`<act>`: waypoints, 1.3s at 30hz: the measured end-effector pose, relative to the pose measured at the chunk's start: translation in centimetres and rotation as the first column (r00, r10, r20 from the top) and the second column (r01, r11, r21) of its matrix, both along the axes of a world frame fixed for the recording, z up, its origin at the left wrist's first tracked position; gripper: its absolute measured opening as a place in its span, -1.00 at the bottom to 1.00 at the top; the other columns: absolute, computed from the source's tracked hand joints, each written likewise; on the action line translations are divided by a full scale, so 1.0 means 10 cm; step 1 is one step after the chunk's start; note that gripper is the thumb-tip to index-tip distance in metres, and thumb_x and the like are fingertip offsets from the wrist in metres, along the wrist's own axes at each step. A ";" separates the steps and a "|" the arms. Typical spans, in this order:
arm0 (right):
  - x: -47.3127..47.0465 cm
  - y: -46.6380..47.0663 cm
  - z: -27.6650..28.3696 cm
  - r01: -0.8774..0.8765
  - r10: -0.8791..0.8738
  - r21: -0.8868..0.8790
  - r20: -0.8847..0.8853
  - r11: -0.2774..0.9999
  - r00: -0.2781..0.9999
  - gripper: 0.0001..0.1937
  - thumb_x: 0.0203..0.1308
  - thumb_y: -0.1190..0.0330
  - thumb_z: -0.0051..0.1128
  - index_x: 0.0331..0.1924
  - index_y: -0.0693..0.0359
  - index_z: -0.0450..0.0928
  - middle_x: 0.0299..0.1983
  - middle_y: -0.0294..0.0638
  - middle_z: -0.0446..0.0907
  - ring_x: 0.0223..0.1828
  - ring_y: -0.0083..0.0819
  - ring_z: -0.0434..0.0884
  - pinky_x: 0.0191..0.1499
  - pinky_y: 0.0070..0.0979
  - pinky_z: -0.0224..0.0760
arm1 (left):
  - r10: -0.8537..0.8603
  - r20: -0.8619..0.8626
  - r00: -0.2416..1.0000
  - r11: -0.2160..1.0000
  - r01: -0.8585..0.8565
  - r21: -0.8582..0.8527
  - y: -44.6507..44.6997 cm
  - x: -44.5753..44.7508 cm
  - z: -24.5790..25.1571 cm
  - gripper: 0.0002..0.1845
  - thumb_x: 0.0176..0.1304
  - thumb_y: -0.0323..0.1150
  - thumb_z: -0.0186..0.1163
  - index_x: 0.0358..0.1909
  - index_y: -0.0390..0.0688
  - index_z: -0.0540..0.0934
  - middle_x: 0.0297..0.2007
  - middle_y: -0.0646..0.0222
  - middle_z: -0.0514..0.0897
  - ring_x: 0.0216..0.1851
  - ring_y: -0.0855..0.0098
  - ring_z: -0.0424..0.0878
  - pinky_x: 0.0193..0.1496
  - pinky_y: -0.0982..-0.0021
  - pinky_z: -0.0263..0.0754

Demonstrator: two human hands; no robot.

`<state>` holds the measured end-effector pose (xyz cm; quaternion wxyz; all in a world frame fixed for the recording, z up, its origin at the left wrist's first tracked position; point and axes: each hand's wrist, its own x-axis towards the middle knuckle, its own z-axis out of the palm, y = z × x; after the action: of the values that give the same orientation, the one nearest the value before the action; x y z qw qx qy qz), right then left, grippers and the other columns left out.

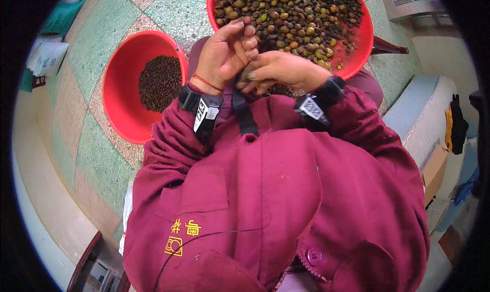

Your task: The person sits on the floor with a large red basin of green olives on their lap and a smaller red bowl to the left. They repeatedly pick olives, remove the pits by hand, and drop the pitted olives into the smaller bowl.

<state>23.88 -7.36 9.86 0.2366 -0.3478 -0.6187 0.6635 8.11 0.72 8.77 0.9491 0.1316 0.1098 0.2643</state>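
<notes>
A wide red plastic basin [366, 43] in front of me holds a heap of small round fruits or nuts [285, 14], green, yellowish and dark brown. My left hand [231, 48] is raised over the basin's near left side, palm up, fingers curled. A dark spot shows near its thumb and fingertip; whether it is a held piece is unclear. Close beside it, my right hand [287, 70] hangs palm down over the near edge, its fingers bent and slightly blurred. Both hands bear dark stains. At the left stands a red bucket [120, 89] with small dark seeds or kernels [160, 83] inside.
Green and beige terrazzo tiles [103, 138] cover the floor. White and green bags [51, 54] lie at the far left. Right of the basin a dark wooden piece [390, 47] sticks out. Further right are a pale padded seat [417, 112] and a cardboard piece [435, 173].
</notes>
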 end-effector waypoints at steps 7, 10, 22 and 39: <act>1.52 -0.43 -0.04 0.727 -0.663 -0.107 0.336 0.679 0.669 -0.75 0.16 0.34 0.07 -0.17 0.34 0.54 -0.28 -0.21 0.62 -0.34 -0.58 0.58 -0.32 -0.64 0.44 | -0.153 -0.349 0.924 0.978 0.193 0.082 -0.10 0.33 -0.45 -0.70 0.31 -0.33 -0.05 0.01 -0.22 0.44 -0.11 0.21 0.57 -0.12 0.24 0.57 -0.11 0.23 0.49; 2.02 -0.47 -0.31 0.674 -0.725 0.368 0.581 0.640 0.371 -0.69 0.11 0.35 0.15 -0.11 0.36 0.53 -0.32 -0.19 0.62 -0.34 -0.57 0.58 -0.31 -0.60 0.44 | -0.187 -0.453 0.872 0.971 0.233 0.049 -0.13 0.51 -0.54 -0.67 0.33 -0.36 -0.10 0.08 -0.28 0.35 0.02 0.08 0.47 0.04 0.10 0.47 -0.01 0.10 0.46; 2.43 0.06 -0.95 0.566 -0.628 0.460 0.766 0.684 0.136 -0.55 -0.07 0.24 0.28 -0.06 0.28 0.52 -0.14 0.06 0.58 -0.05 -0.02 0.54 0.01 -0.26 0.39 | -0.504 -0.144 0.852 0.864 0.495 -0.094 0.00 0.58 -0.70 -0.63 0.35 -0.29 -0.10 0.13 -0.24 0.33 0.03 0.07 0.49 0.06 0.05 0.48 -0.02 0.00 0.49; 1.54 -0.09 -0.56 0.729 -0.817 -0.493 0.062 0.475 0.573 -0.66 0.32 0.23 -0.11 0.10 0.18 0.38 -0.03 -0.25 0.51 -0.08 -0.52 0.50 -0.06 -0.39 0.42 | -0.575 -0.102 0.812 0.818 0.572 -0.060 0.02 0.61 -0.70 -0.59 0.37 -0.26 -0.12 0.17 -0.23 0.28 0.00 0.05 0.50 -0.02 0.09 0.54 -0.13 0.12 0.57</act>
<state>39.32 -8.30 4.23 0.4753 -0.5734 -0.1898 0.6397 14.25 0.95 1.81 0.9782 0.1611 0.1233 -0.0435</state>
